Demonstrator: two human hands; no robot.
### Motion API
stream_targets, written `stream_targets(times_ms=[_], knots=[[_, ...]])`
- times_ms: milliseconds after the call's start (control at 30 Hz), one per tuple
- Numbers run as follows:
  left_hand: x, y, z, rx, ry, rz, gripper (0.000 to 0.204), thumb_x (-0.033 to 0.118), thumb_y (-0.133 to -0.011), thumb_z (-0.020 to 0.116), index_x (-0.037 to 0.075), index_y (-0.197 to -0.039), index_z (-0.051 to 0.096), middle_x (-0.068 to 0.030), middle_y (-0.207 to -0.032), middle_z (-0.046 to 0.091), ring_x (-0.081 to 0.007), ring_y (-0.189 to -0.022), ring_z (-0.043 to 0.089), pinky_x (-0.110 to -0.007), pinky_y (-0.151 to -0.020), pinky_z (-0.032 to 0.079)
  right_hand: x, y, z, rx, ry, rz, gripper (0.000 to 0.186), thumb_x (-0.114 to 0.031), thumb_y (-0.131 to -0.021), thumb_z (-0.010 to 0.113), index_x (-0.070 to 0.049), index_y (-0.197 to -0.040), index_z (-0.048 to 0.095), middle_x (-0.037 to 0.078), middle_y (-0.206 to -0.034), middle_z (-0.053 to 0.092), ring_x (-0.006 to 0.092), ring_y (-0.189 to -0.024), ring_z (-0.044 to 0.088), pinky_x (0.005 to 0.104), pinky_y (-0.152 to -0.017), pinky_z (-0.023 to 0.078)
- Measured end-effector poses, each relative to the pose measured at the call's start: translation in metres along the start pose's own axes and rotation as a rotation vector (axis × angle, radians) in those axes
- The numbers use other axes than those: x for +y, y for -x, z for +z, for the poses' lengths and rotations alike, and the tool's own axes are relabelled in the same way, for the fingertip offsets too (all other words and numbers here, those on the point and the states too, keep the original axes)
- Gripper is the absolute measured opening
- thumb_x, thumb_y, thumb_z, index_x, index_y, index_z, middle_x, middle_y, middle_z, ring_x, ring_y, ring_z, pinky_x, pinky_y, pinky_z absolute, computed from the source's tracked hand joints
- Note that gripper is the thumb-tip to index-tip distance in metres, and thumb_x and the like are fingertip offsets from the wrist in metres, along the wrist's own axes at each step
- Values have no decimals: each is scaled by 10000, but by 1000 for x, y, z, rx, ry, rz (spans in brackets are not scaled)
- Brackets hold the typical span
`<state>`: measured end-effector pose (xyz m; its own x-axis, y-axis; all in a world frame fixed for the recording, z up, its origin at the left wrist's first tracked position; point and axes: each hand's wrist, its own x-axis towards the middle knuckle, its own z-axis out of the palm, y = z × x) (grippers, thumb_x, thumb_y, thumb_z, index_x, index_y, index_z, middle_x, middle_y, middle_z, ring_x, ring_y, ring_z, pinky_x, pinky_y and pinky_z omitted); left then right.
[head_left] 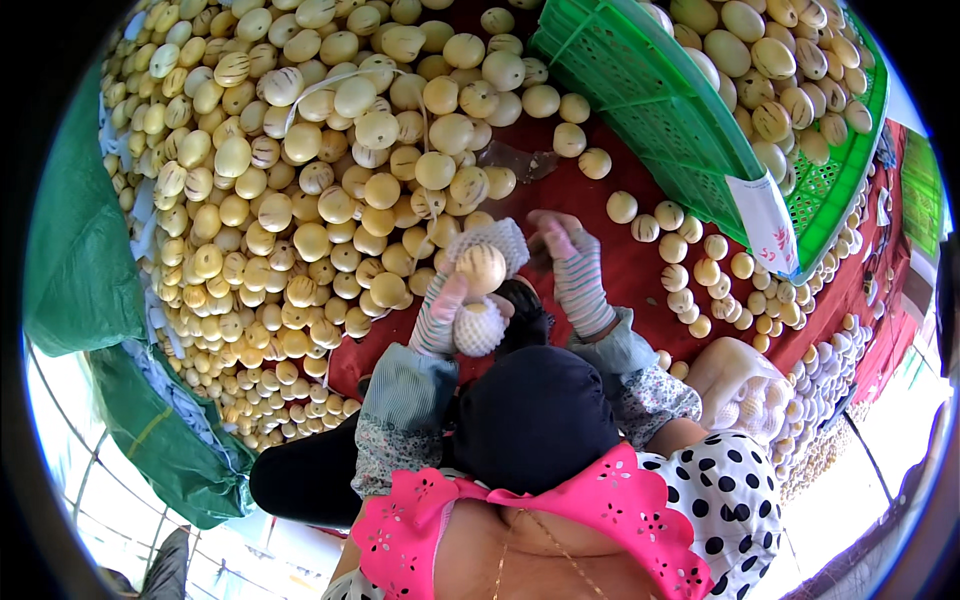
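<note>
My left hand (446, 302), in a striped knit glove with bare fingertips, is closed around a yellow pepino melon (480, 268) with purple streaks. A white foam net sleeve (497, 240) lies against the far side of that melon. Just nearer to me, a second foam net (478, 329) bulges round and sits against the same hand; whatever fills it is hidden. My right hand (572, 262), gloved alike, is raised just right of the melon, fingers bent toward the foam sleeve. Its fingers look apart and hold nothing visible, though they are partly blurred.
Loose melons (300, 190) form a large heap at left and far. A green plastic crate (650, 100) of bigger melons stands far right. Red cloth (615, 270) lies beneath. Foam-netted fruits (825, 375) and a whitish translucent bag (735, 380) are at right; green tarp (85, 240) borders the left.
</note>
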<state>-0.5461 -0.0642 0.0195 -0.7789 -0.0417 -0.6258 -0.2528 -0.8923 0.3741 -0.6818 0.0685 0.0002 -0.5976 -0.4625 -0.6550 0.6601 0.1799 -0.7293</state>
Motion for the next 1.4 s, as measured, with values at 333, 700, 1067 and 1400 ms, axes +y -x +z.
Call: stream_targets(times_ms=[333, 700, 1067, 1400], knots=[[-4, 12, -16, 203, -112, 61, 609, 346, -785, 700, -24, -1202, 458, -169, -1014, 606, -257, -878, 616, -378, -751, 528, 16, 0, 16, -239, 462, -78, 295, -197, -743, 706, -43, -947, 557, 54, -866, 603, 177, -764, 602, 304, -669, 482], [-15, 8, 6, 27, 492, 91, 696, 450, -863, 563, -11, -1335, 340, -158, -1280, 462, -281, -1136, 499, -408, -994, 407, -8, 12, 28, -534, 684, -683, 249, -126, -715, 666, -48, -863, 481, 145, -843, 524, 347, -696, 562, 402, -567, 461], [35, 102, -30, 404, 350, 242, 623, 441, -853, 579, -22, -1246, 438, -142, -1060, 592, -228, -764, 627, -376, -619, 566, 19, 24, 9, -282, 639, -280, 206, -161, -838, 589, -17, -985, 589, 154, -739, 626, 276, -718, 649, 320, -653, 503], [38, 124, -32, 311, 584, 483, 667, 525, -899, 446, 0, -1307, 393, -208, -1108, 576, -275, -803, 650, -464, -665, 558, -85, -180, 103, 175, 1102, -1096, 262, -91, -812, 540, -71, -1070, 501, 184, -882, 557, 368, -708, 577, 461, -565, 467]])
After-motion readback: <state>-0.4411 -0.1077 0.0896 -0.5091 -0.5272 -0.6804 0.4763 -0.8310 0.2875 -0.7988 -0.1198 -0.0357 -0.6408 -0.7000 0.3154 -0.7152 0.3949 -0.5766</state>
